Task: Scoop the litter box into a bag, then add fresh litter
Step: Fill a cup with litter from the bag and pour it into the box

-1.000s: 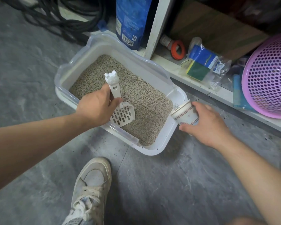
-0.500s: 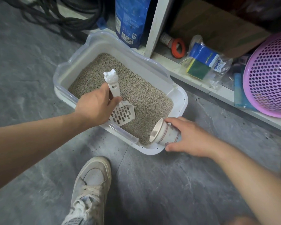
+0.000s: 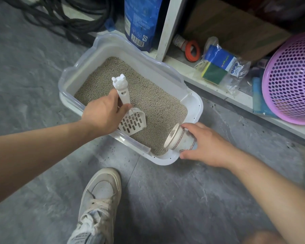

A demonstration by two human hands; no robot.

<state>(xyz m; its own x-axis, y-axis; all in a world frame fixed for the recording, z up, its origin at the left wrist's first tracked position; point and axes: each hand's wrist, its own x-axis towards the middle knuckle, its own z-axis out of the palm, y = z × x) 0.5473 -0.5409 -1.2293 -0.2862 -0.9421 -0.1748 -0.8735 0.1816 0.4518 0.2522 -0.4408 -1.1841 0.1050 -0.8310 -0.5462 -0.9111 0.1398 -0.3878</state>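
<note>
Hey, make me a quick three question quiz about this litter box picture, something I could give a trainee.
1. True or false: the paper cup is tipped on its side, mouth facing the litter.
2. Which hand grips the white slotted scoop?
A. left hand
B. right hand
C. neither
3. Fill in: on the shelf to the right of the litter box sits a ____ perforated basket.

Key
1. True; the right hand holds it over the box's near right corner.
2. A
3. Purple
</note>
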